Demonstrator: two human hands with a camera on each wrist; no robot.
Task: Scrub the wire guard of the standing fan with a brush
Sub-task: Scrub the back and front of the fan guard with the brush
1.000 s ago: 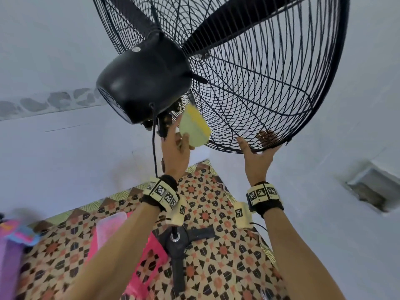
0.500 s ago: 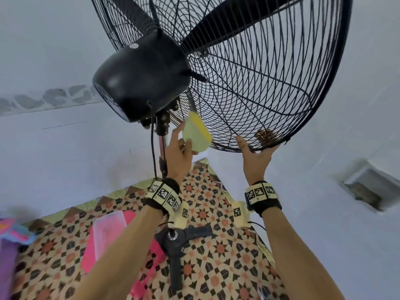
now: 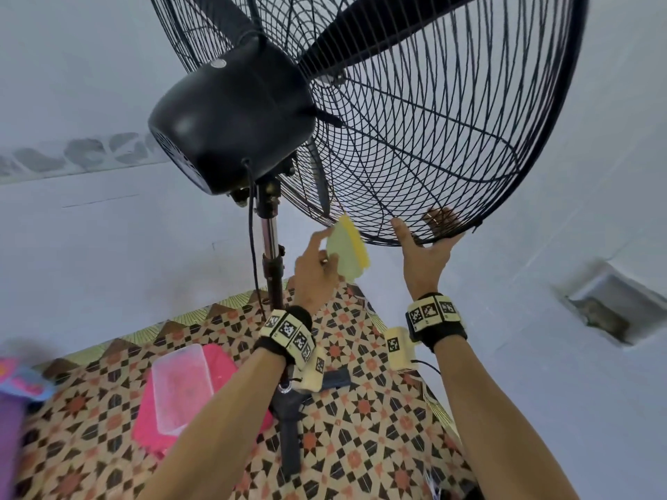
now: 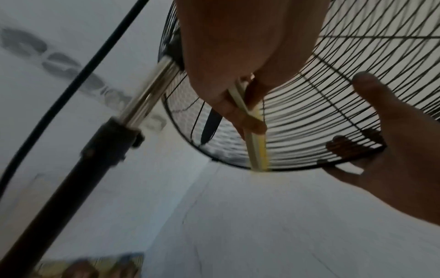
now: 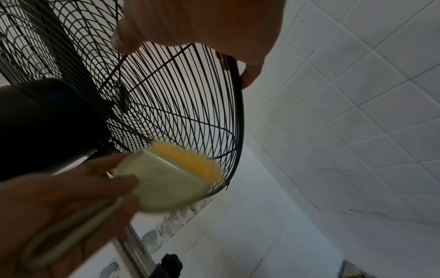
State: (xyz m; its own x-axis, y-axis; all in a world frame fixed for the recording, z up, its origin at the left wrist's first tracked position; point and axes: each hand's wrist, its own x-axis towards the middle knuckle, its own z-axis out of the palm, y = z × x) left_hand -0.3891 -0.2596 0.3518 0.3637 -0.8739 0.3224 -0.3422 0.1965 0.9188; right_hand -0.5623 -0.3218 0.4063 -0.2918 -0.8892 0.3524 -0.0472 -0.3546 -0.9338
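Over the last second the left hand (image 3: 313, 272), gripping the brush (image 3: 347, 251), has swept down the wire guard (image 3: 426, 149) toward six o'clock; scrubbing appears underway. The right hand (image 3: 426, 254) clasps the rim there.

The wire guard (image 3: 415, 138) is thin metal rod painted black, with a dull satin finish, and its rim band looks the same. The motor housing (image 3: 231, 113) behind it is smooth black with a soft sheen, plastic or painted metal, I cannot tell which. The pole (image 3: 269, 232) is bright chromed metal up top and matt black lower down. The brush (image 3: 346, 252) in my left hand (image 3: 314, 272) has a pale, smooth plastic back and yellow bristles, blurred in the wrist views. The floor tiles (image 3: 361, 445) look glazed and patterned. The wall (image 5: 357, 94) is white tile with a slight gloss. The tub (image 3: 182, 387) is clear, glossy plastic.
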